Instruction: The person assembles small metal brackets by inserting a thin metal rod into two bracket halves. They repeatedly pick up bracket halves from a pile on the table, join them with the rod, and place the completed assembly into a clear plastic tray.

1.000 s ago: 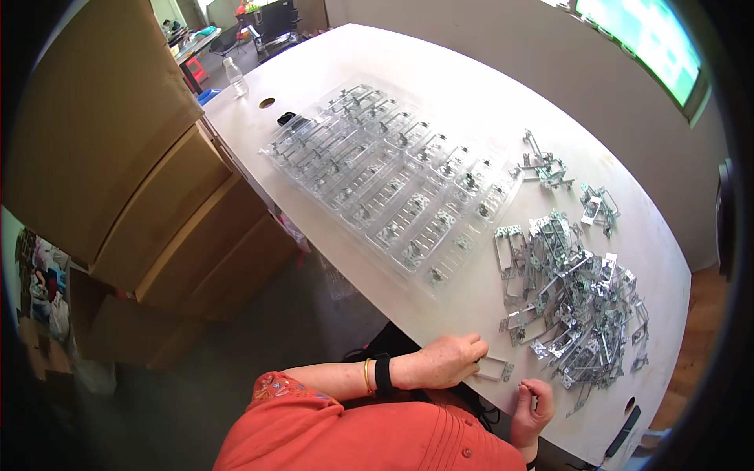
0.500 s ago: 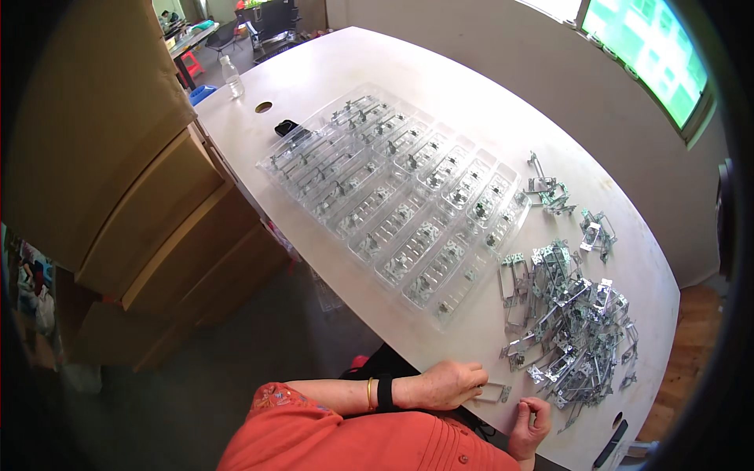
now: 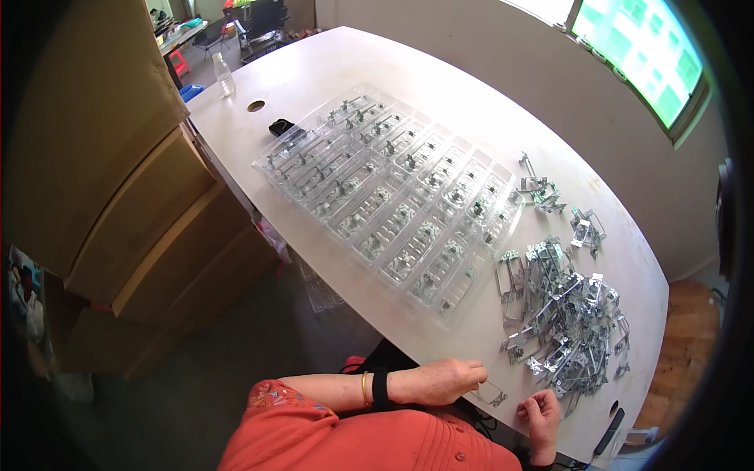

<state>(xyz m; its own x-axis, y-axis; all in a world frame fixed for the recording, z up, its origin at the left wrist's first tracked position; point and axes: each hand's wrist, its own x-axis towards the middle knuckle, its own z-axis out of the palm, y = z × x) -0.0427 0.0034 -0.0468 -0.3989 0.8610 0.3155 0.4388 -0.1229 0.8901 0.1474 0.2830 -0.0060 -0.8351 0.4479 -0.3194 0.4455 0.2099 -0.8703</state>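
My left hand (image 3: 446, 381) is closed at the table's front edge, its fingertips pinching one end of a thin metal bracket (image 3: 496, 397). The bracket's free end points toward my right hand (image 3: 540, 416), which is closed with its fingertips pressed together; anything in them is too small to make out. Beyond my right hand lies a tangled heap of similar metal brackets (image 3: 577, 334). To the left of the heap, a clear plastic tray (image 3: 353, 235) holds rows of these metal parts in long compartments.
A few brackets (image 3: 542, 188) lie apart behind the heap. A dark-handled tool (image 3: 609, 432) rests near the right front edge. On the far left of the table (image 3: 345, 55) stand a clear bottle (image 3: 225, 77) and a black object (image 3: 281, 126). Cardboard boxes (image 3: 157, 228) are stacked beside the table's left edge.
My right hand has moved slightly to the right and turned, with its fingers still curled. The bracket in my left hand has tilted, its free end lower. The whole view has shifted slightly.
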